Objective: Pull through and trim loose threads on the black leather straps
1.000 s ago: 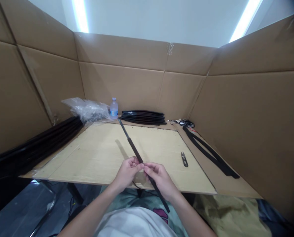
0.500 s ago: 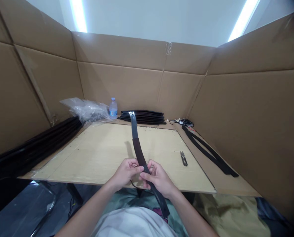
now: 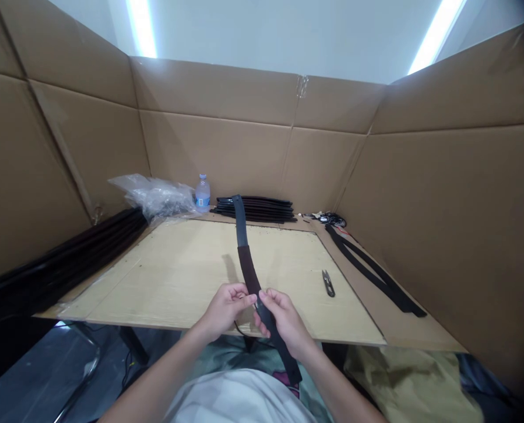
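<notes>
Both my hands hold one long, curved black strip [image 3: 246,258] above the near edge of the wooden board [image 3: 178,276]. My left hand [image 3: 225,308] pinches it from the left with fingers closed. My right hand [image 3: 284,320] grips it from the right, fingers wrapped round it. The strip's far end rises toward the back of the table and its near end hangs down over my lap. A thin dark thread loops below my hands.
Small black snips [image 3: 328,283] lie on the board to the right. Two black strips [image 3: 376,276] lie along the right side. A stack of black strips [image 3: 255,208], a water bottle [image 3: 202,193] and a plastic bag [image 3: 156,197] stand at the back. Long black strips [image 3: 63,258] lie left. Cardboard walls surround the table.
The strip has turned from edge-on to showing its flat face, and its far end has lifted. My hands have shifted slightly along it and keep hold.
</notes>
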A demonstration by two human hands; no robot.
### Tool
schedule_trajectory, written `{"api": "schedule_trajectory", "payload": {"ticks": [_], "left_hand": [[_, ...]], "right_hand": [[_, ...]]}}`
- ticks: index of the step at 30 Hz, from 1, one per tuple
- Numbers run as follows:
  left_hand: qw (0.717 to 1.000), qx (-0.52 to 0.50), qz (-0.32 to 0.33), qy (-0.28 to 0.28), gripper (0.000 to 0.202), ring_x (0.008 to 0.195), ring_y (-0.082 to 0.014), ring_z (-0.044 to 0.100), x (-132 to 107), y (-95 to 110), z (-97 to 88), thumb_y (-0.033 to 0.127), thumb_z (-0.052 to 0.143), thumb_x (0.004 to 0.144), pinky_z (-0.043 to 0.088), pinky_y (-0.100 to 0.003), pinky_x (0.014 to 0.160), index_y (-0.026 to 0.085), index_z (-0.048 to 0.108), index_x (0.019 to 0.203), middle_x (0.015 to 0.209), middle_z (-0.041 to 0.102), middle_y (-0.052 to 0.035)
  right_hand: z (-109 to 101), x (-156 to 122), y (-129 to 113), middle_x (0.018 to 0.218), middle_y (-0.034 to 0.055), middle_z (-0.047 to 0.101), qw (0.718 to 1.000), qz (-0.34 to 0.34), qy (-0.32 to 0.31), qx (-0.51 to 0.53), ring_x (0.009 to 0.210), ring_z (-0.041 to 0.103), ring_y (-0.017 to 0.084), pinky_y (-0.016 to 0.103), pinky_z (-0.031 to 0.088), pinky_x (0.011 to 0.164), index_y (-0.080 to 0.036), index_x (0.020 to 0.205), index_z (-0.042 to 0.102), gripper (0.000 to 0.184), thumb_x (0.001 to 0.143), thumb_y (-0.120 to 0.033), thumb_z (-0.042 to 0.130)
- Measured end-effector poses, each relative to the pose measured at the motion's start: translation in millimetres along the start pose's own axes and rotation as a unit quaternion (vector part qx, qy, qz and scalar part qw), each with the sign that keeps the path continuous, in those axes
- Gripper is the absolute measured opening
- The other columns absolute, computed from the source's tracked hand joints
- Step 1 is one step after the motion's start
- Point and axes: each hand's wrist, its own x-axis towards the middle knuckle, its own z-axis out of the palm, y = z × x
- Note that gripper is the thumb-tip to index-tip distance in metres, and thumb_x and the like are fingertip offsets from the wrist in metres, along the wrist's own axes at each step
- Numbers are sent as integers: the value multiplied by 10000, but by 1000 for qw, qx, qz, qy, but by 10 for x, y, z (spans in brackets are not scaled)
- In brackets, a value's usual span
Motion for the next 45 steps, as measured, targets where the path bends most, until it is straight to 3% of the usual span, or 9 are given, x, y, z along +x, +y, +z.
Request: {"api": "schedule_trajectory", "payload": {"ticks": [7, 14, 19, 24, 27, 31, 36, 41, 45], "left_hand": [[1000, -2, 1, 11, 352, 384, -43, 262, 2, -24, 28, 410, 619, 754, 151, -187, 386, 145, 451, 595, 423, 365, 73], [999, -33, 5, 30, 317, 352, -43, 292, 24, -13, 47, 358, 634, 751, 161, -181, 382, 153, 454, 590, 402, 431, 64], [997, -24, 21, 64, 337, 390, -46, 392, 52, -38, 38, 363, 622, 767, 265, -172, 411, 143, 456, 572, 474, 521, 32], [998, -34, 33, 31, 281, 540, -114, 572, 54, -85, 31, 313, 694, 700, 415, -209, 524, 148, 470, 658, 606, 599, 4], [999, -44, 27, 16, 281, 574, -135, 596, 52, -100, 36, 295, 705, 685, 445, -234, 557, 150, 464, 679, 625, 596, 3], [999, -23, 34, 19, 272, 551, -105, 546, 57, -111, 24, 304, 691, 701, 406, -203, 531, 141, 477, 663, 599, 548, 21], [998, 3, 31, 50, 286, 464, -46, 362, 58, -111, 2, 327, 678, 713, 270, -166, 445, 131, 490, 623, 535, 440, 58], [999, 5, 11, 52, 325, 407, -37, 273, 35, -55, 15, 350, 671, 718, 201, -176, 414, 138, 465, 581, 457, 411, 70], [999, -1, 11, 32, 318, 407, -47, 309, 21, -36, 27, 366, 638, 748, 195, -182, 407, 141, 474, 596, 487, 535, 19]], "right_hand": [[41, 19, 35, 509, -2, 574, 999, 0, 34, -14, 355, 448, 83, 167, 310, 325, -169, 726, 429, 358, 834, -505, 492], [-92, 21, 50, 674, 37, 637, 990, 34, -48, 132, 493, 536, 106, 177, 355, 436, -193, 817, 394, 191, 844, -348, 503], [-199, 37, 47, 773, 58, 647, 987, 27, -66, 141, 617, 565, 109, 190, 385, 535, -180, 844, 418, 165, 827, -255, 564], [-220, 74, 148, 734, 21, 604, 988, 13, -60, 144, 591, 539, 94, 206, 404, 534, -172, 942, 475, 225, 803, -261, 628], [-209, 80, 189, 721, 13, 592, 990, 4, -51, 134, 552, 521, 87, 213, 413, 509, -168, 1062, 491, 347, 778, -272, 661], [-193, 77, 184, 794, 24, 593, 990, 2, -48, 134, 612, 525, 85, 196, 425, 506, -147, 1034, 557, 384, 702, -227, 732], [-176, 73, 143, 664, -20, 545, 996, 10, -49, 77, 473, 472, 34, 159, 384, 447, -100, 891, 599, 268, 697, -226, 734], [-150, 65, 131, 586, -52, 550, 996, 4, -60, 67, 387, 453, 52, 157, 360, 363, -167, 855, 460, 320, 704, -262, 725], [-137, 63, 129, 689, 3, 629, 996, -20, -60, 71, 385, 475, 69, 158, 332, 330, -191, 808, 389, 315, 759, -334, 666]]}}
